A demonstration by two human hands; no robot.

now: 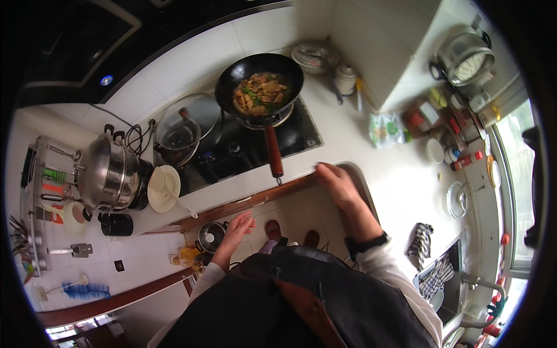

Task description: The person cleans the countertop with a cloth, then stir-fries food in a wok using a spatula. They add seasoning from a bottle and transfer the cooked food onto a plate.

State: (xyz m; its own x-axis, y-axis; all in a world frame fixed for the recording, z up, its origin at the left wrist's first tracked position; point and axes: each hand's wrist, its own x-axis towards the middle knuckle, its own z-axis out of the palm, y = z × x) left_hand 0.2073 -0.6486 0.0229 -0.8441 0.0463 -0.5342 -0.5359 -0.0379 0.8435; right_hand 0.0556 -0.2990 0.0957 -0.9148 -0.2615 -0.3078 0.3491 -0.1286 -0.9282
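My left hand [237,229] hangs in the air in front of the counter, above the tiled floor, loosely spread and holding nothing. Slightly blurred, my right hand [337,182] is raised near the counter's front edge, to the right of the wok's wooden handle [273,152] and apart from it; I see nothing in it. The black wok [226,80] sits on the right burner of the glass gas hob [243,158]. Inside it lie cooked meat slices with green pieces [260,93]. On the hob's left side, a glass lid [204,106] covers part of another pan.
A pale plate with a spoon [163,187] and a steel steamer pot [106,174] stand left of the hob. To the right are a plastic bag [386,129], seasoning bottles, a glass lid [457,200], a checked cloth [420,243] and a sink with a faucet [483,282].
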